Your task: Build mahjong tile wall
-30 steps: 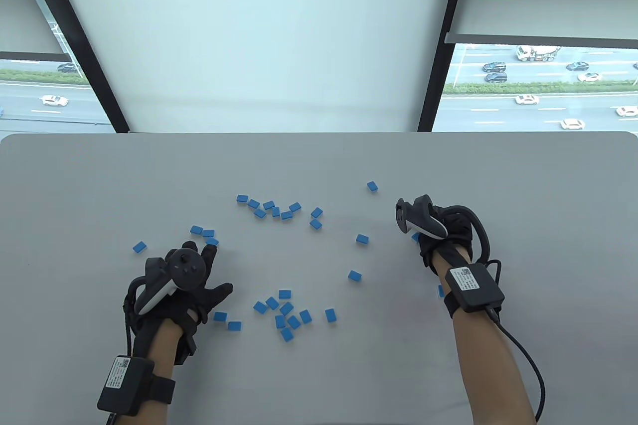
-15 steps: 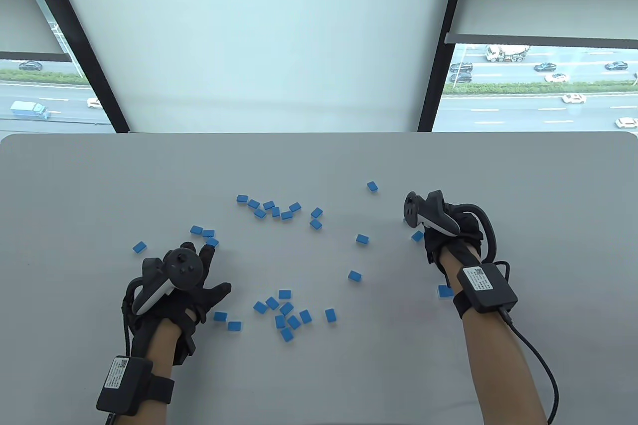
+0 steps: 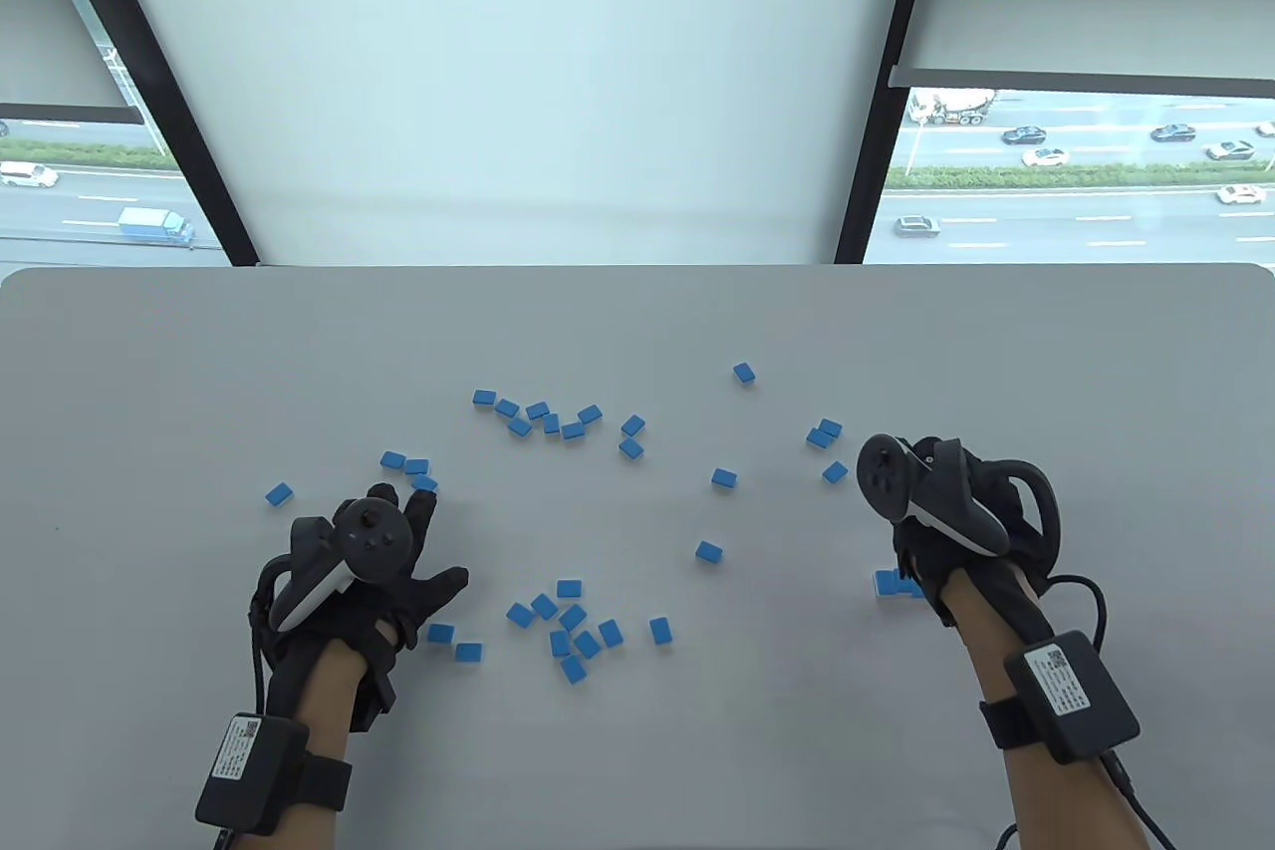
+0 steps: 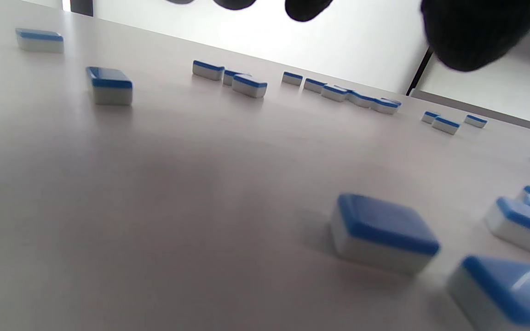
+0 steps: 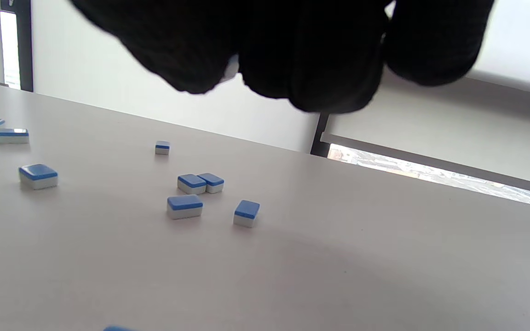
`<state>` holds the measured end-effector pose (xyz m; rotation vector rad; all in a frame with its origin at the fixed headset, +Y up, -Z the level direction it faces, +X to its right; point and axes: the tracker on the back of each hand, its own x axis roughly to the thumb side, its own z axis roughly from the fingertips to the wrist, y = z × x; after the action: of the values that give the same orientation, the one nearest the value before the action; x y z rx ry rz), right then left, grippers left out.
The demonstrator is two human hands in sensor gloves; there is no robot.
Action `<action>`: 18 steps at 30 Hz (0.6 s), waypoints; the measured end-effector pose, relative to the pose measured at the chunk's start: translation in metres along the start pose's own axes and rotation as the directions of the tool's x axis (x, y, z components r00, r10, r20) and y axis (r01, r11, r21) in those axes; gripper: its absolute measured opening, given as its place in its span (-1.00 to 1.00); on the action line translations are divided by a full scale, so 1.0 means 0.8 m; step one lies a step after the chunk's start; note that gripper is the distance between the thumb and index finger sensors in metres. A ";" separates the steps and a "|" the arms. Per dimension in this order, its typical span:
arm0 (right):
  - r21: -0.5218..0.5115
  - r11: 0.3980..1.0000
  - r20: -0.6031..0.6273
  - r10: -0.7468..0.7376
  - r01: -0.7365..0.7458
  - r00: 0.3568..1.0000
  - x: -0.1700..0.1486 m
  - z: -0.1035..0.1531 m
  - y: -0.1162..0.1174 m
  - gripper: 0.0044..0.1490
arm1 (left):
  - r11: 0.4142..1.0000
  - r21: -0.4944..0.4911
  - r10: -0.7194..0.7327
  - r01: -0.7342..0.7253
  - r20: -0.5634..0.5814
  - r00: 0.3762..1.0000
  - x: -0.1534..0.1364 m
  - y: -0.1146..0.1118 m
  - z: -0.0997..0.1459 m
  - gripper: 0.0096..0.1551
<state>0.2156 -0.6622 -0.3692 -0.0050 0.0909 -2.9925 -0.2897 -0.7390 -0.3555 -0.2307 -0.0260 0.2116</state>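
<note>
Your left hand, in its black sensor glove, lies with fingers spread and straight over the grey worktop, left of centre and towards the near edge; it holds nothing. Its fingertips reach a trio of small blue-backed, white-bodied mahjong tiles. One lone tile sits further towards the left edge.

Your right hand is on the right half of the worktop, fingers curled under the palm. The right wrist view shows those fingers bunched, with a pale sliver between two of them; whether that is a tile held in the hand, you cannot tell. In the table view, a tile or two lies on the worktop just beside the heel of this hand, partly hidden.

No wall stands yet: all tiles lie flat, blue side up, scattered.
- Loose line of tiles at mid-worktop.
- Dense cluster near the near edge, between your hands.
- Touching pair with a single tile close by, just beyond your right hand.
- Far single tile towards the far edge.
</note>
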 end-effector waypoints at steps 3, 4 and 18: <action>-0.033 0.999 -0.021 -0.029 0.028 0.999 -0.012 0.019 0.005 -0.24 | 1.000 -0.001 -0.003 0.003 -0.004 1.000 0.000 0.000 0.000 0.10; -0.050 0.999 -0.039 -0.020 0.018 0.999 -0.017 0.027 0.009 -0.24 | 1.000 -0.001 -0.004 0.004 -0.006 1.000 -0.001 -0.001 0.000 0.10; 0.169 0.985 -0.030 -0.013 0.018 0.999 -0.030 0.032 0.078 -0.26 | 0.999 -0.035 -0.029 0.028 -0.032 0.999 -0.002 -0.009 -0.006 0.10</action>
<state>0.2484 -0.7215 -0.3472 0.0560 -0.1615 -3.0056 -0.2895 -0.7474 -0.3587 -0.2677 -0.0009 0.1795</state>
